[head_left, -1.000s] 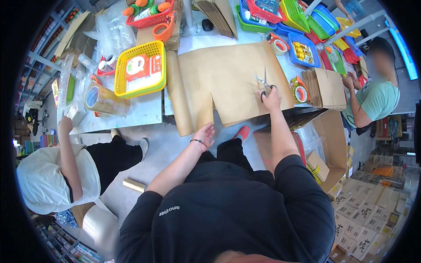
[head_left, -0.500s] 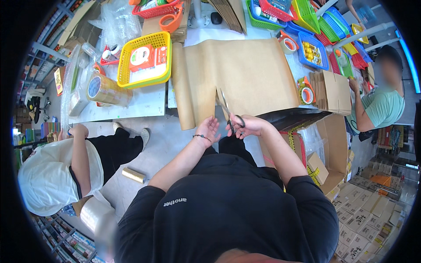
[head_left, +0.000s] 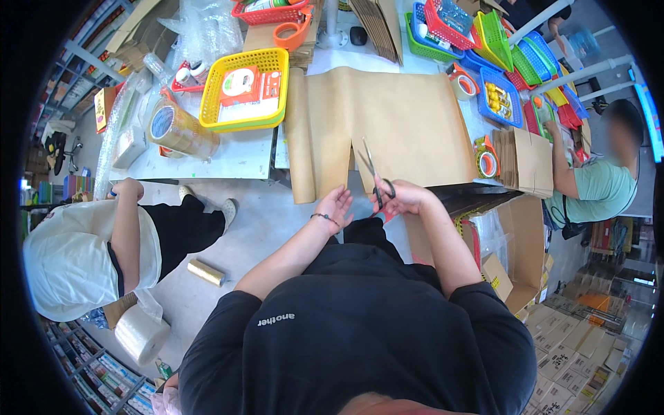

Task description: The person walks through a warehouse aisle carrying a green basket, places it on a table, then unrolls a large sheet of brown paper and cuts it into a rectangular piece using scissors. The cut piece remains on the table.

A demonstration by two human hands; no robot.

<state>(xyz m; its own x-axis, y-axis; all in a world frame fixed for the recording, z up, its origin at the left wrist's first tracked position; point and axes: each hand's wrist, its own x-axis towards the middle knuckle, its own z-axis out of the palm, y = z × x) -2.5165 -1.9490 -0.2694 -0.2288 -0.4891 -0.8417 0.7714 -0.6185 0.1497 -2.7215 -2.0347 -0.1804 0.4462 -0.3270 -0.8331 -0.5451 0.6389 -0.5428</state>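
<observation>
A sheet of brown kraft paper (head_left: 415, 128) lies across the table, its left side rolled up. A narrow slit runs into it from the front edge. My right hand (head_left: 404, 198) is closed around the handles of black-handled scissors (head_left: 369, 160). Their blades point away from me over the paper, just right of the slit, slightly parted. My left hand (head_left: 335, 207) is palm up with fingers stretched out, by the front edge of the paper left of the slit. Whether its fingertips touch the paper I cannot tell.
A yellow basket (head_left: 280, 114) with a red-and-white box and a large tape roll (head_left: 166, 124) stand left. Tape dispensers (head_left: 487, 160), a blue basket (head_left: 508, 114) and flat cardboard (head_left: 529, 160) lie right. An open carton (head_left: 522, 242) stands below. Co-workers are on both sides.
The scissors have shifted a little right of the slit, with their blades still over the paper. My left hand's fingers have spread somewhat. The whole view has moved slightly.
</observation>
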